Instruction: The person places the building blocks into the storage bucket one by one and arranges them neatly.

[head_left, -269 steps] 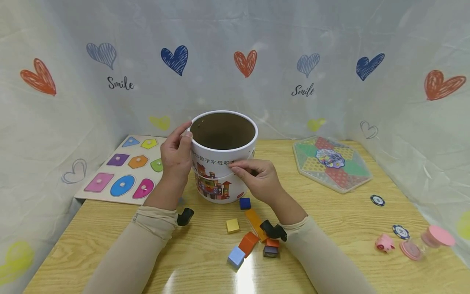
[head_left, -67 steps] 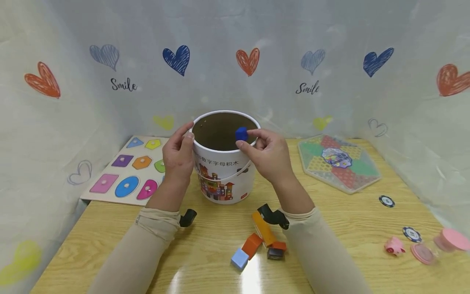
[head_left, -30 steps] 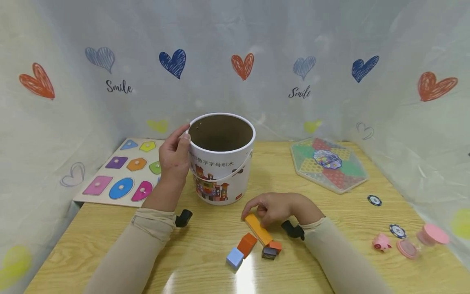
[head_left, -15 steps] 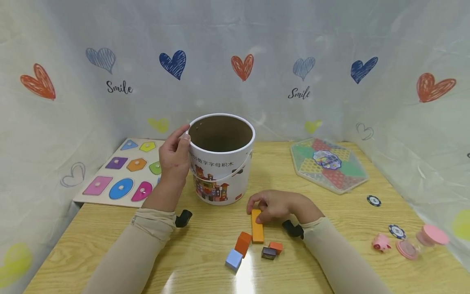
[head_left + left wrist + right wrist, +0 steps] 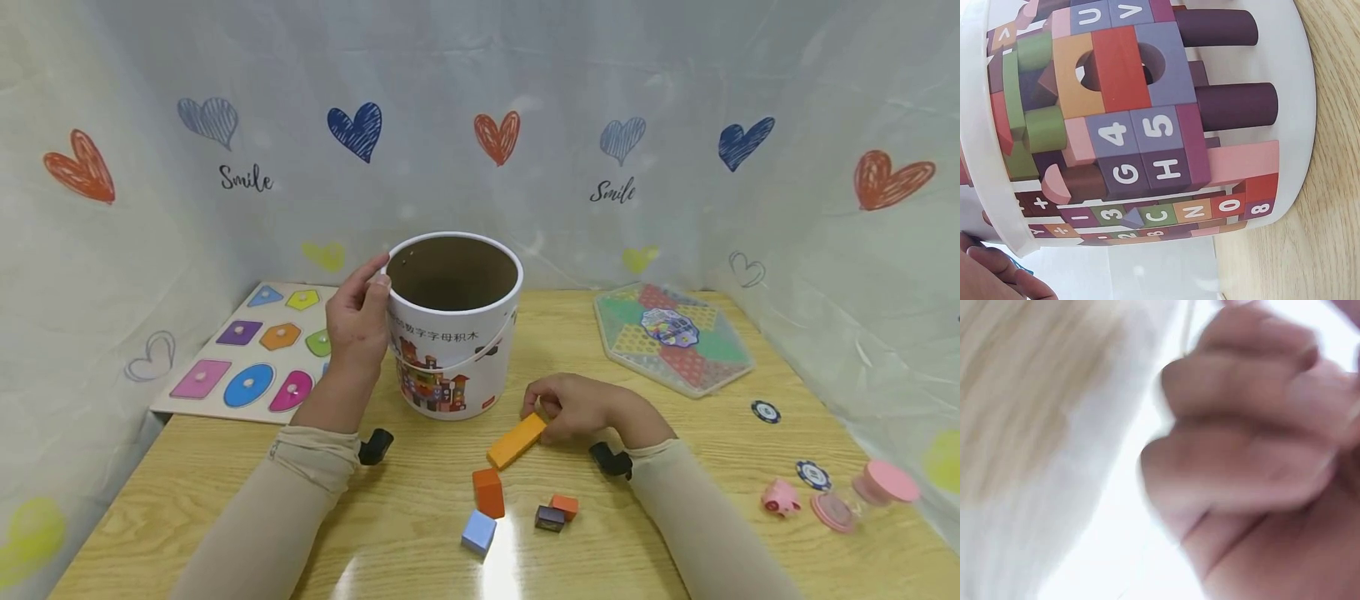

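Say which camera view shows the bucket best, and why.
The head view: it shows the bucket nearly whole, open top to base. The left wrist view gives only part of its printed side, close up; the right wrist view is too blurred to tell.

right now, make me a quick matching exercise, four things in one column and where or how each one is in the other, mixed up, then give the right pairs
Things:
1. bucket
2. long block
3. pig
4. board

Places and states:
A. beside the hourglass
B. pinched at one end by the right hand
C. fitted with colourful knobbed shapes
D. held at its rim by the left hand

Right pairs: 1-D, 2-B, 3-A, 4-C
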`<control>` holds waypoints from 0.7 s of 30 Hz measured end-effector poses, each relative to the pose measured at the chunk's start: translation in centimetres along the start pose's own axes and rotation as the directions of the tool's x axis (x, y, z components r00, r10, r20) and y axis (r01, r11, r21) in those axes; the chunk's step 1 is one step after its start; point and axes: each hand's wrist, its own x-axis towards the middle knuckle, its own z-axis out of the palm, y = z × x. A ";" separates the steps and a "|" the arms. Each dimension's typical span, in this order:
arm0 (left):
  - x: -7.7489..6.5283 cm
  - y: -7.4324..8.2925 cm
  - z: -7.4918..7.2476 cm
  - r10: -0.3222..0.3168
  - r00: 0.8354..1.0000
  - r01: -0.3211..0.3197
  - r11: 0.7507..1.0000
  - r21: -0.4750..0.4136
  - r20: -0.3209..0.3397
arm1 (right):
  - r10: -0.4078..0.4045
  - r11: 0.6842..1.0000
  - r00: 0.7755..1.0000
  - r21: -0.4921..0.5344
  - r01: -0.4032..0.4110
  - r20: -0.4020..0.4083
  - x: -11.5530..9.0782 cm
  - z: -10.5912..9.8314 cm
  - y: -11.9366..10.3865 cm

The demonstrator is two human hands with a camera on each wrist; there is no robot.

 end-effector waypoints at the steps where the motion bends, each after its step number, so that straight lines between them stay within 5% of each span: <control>1: 0.0 0.0 0.0 -0.001 1.000 0.001 1.000 0.000 0.001 | -0.056 0.997 0.998 0.060 0.056 -0.003 0.0 -0.2 -0.1; 4: 0.3 -1.0 -0.2 -0.003 1.000 0.003 1.000 -0.004 0.001 | -0.245 0.918 0.969 0.312 0.245 -0.038 -0.3 -1.0 -0.8; 7: 0.8 -2.3 -0.3 -0.018 1.000 0.018 1.000 0.022 -0.015 | -0.404 0.751 0.902 0.509 0.421 -0.152 -0.7 -1.9 -2.1; 11: 1.2 -2.9 -0.3 -0.037 0.999 0.039 0.998 0.057 -0.029 | -0.493 0.448 0.759 0.623 0.641 -0.425 -0.6 -2.3 -4.7; 14: 1.1 -3.0 -0.4 -0.047 0.998 0.048 0.997 0.056 -0.029 | -0.448 0.201 0.640 0.627 0.753 -0.624 0.3 -2.1 -6.9; 15: 1.1 -3.0 -0.4 -0.046 0.998 0.048 0.998 0.052 -0.030 | -0.413 0.144 0.608 0.611 0.778 -0.678 0.7 -2.0 -7.6; 17: 1.1 -3.1 -0.4 -0.046 0.998 0.047 0.998 0.041 -0.031 | -0.335 0.076 0.563 0.574 0.815 -0.755 1.6 -1.9 -8.5; 21: 1.1 -3.1 -0.3 -0.037 0.999 0.038 0.999 0.013 -0.023 | -0.146 0.132 0.558 0.542 0.830 -0.817 3.0 -1.7 -9.2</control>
